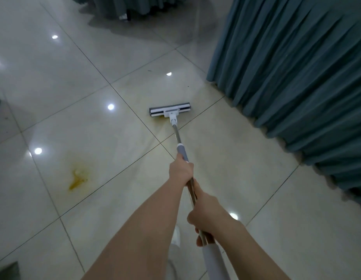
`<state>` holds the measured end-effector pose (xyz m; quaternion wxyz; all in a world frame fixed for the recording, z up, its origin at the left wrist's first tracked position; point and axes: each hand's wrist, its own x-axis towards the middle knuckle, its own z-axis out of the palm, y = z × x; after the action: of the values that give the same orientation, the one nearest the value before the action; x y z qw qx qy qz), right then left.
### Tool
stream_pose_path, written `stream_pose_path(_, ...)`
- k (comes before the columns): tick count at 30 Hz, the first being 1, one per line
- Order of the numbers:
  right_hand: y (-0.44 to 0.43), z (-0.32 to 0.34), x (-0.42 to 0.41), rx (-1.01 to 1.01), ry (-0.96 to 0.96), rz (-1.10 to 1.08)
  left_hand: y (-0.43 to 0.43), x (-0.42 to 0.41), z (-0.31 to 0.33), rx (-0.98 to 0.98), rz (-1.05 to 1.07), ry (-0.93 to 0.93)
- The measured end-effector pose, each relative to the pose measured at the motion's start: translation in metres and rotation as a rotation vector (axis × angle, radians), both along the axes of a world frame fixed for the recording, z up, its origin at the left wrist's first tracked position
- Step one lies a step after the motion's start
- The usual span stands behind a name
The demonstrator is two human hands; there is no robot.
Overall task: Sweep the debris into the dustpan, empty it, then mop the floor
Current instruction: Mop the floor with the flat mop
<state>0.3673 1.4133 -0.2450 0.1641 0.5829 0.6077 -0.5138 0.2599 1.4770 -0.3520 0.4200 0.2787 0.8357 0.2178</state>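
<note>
A flat sponge mop with a grey and white head [170,111] lies on the glossy tiled floor [74,87], ahead of me near the curtain. Its metal pole [178,136] runs back toward me. My left hand [180,170] grips the pole just below the grey sleeve. Lower down the pole, my right hand [204,217] grips it above the white end grip. A faint yellowish smear shows right under the mop head. A yellow stain [77,176] marks the tile to the left of my arms.
A pleated teal curtain [297,67] hangs along the right side down to the floor. More teal fabric and a dark furniture foot [123,16] are at the top. Small dark specks [149,70] lie on the far tiles. Ceiling lights reflect off the floor.
</note>
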Motion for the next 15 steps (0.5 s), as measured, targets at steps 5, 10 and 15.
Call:
stream_pose_path(5, -0.105, 0.023, 0.07, 0.009, -0.013, 0.093, -0.112, 0.071, 0.019, -0.037, 0.02, -0.025)
stream_pose_path(10, -0.201, 0.055, 0.136, -0.025, -0.019, 0.133, -0.216, 0.137, 0.044, -0.08, 0.025, -0.063)
stream_pose_path(15, -0.25, 0.078, 0.179, -0.046, 0.013, 0.111, -0.273, 0.177, 0.063, -0.096, 0.067, -0.103)
